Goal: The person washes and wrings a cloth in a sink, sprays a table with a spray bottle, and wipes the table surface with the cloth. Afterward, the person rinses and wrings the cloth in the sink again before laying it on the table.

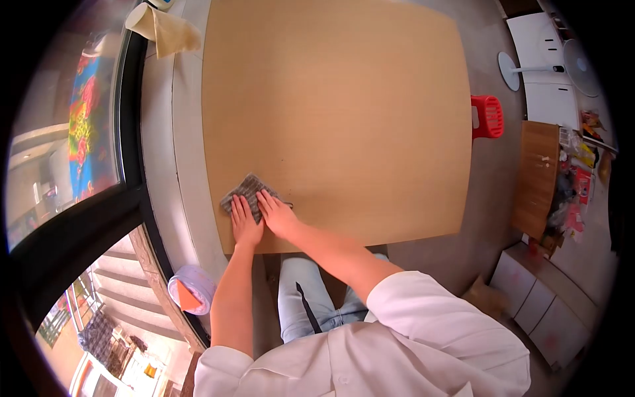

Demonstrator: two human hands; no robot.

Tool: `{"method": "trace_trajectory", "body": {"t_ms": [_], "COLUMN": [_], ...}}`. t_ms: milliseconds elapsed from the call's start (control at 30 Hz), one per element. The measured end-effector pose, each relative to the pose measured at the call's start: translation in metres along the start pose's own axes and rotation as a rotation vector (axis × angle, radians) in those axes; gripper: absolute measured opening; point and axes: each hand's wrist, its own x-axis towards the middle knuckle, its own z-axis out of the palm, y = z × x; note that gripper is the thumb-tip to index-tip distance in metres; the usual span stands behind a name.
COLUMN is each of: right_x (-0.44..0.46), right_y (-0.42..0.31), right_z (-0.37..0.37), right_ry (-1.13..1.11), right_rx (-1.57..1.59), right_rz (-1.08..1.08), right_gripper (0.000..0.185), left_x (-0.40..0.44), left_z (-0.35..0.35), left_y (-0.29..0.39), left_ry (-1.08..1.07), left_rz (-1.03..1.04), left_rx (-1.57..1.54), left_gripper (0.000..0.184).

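Observation:
A folded grey-brown cloth (251, 182) lies on the light wooden tabletop (344, 119), near its front left corner. My left hand (247, 223) rests flat on the cloth's near left part, fingers stretched forward. Beside it, my right hand (278, 215) presses on the cloth's right part, its fingers also extended and angled to the left. The two hands almost touch at the thumbs. Part of the cloth is hidden beneath them. A few small dark specks show on the tabletop just beyond and right of the cloth.
Along the left runs a pale ledge (188, 152) by a dark window frame, bearing a paper roll (173, 34) and a round purple-white container (204, 284). A red plastic stool (488, 117) stands at the table's right edge. Farther right are a white fan (581, 66) and cabinets (539, 301).

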Motion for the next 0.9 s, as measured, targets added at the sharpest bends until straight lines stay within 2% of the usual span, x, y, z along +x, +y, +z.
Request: {"method": "trace_trajectory", "body": {"t_ms": [133,200,233,400,467,600,667,733,900], "right_x": [-0.028,-0.049,-0.061,-0.158,-0.217,-0.329,-0.395,-0.446,-0.485], "right_y": [-0.025,-0.015,-0.004,0.098,0.138,0.211,0.242,0.253,0.232], "right_z": [0.025,0.020,0.020,0.020,-0.011,-0.038,-0.025,-0.025,-0.032], "right_ry": [0.036,-0.109,-0.093,-0.033,-0.081,-0.137,-0.235,-0.261,-0.321], "right_rx": [0.021,0.000,-0.005,0.124,0.073,0.170,0.062,0.125,0.180], "right_rz": [0.124,0.256,0.294,0.540,0.574,0.749,0.790,0.839,0.870], "right_gripper": [0.048,0.048,0.047,0.048,0.050,0.054,0.059,0.062,0.065], "left_x": [-0.026,-0.024,-0.023,-0.022,-0.029,-0.051,-0.072,-0.100,-0.132], "left_z": [0.017,0.030,0.029,0.033,0.040,0.069,0.096,0.097,0.124], "left_y": [0.022,0.051,0.071,0.215,0.282,0.414,0.473,0.511,0.522], "left_ry": [-0.036,-0.123,-0.111,-0.061,-0.050,-0.046,0.027,-0.079,-0.033], "left_rz": [-0.042,-0.047,-0.010,0.167,0.278,0.518,0.642,0.685,0.730], "left_rx": [-0.004,0.303,0.257,0.091,0.043,-0.017,0.032,0.140,0.177], "left_gripper": [0.080,0.074,0.073,0.063,0.069,0.074,0.077,0.081,0.086]}}
